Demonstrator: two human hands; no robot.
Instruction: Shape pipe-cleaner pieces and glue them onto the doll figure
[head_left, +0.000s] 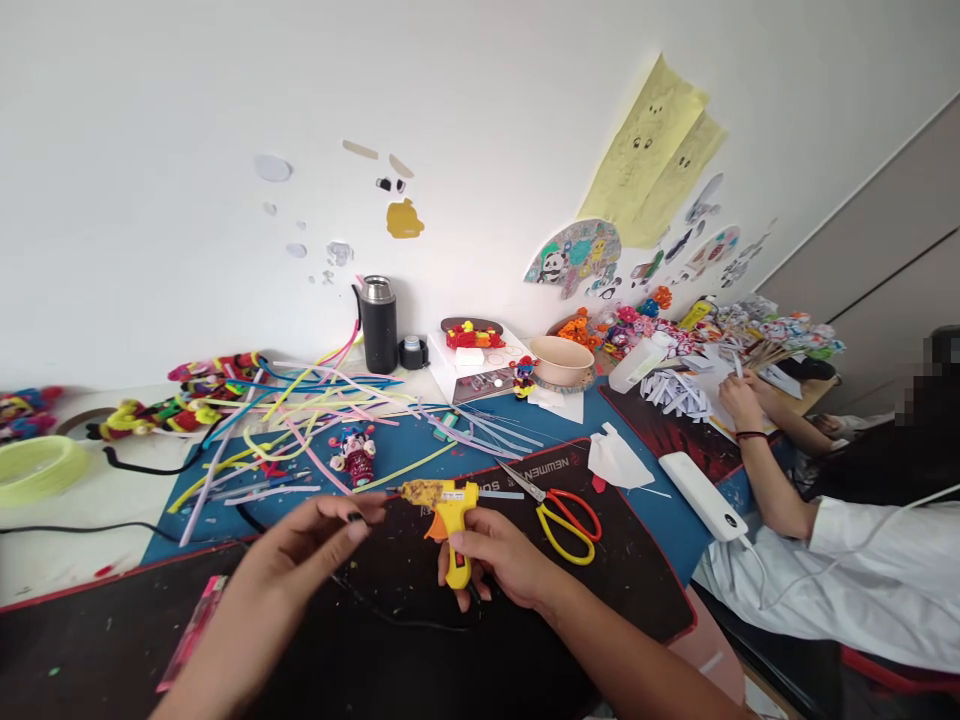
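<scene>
My right hand is wrapped round the handle of a yellow glue gun with an orange trigger, its nozzle pointing left. My left hand pinches a small black piece between thumb and fingers, close to the nozzle. Both hands are above a black mat. Scissors with red and yellow handles lie right of the glue gun. Behind my left hand stands a small figure in dark red with a blue headpiece.
Pipe cleaners are strewn at the back left. A black flask stands by the wall, with a beige bowl farther right. A white power bank lies near another person's arm. A pink packet is at front left.
</scene>
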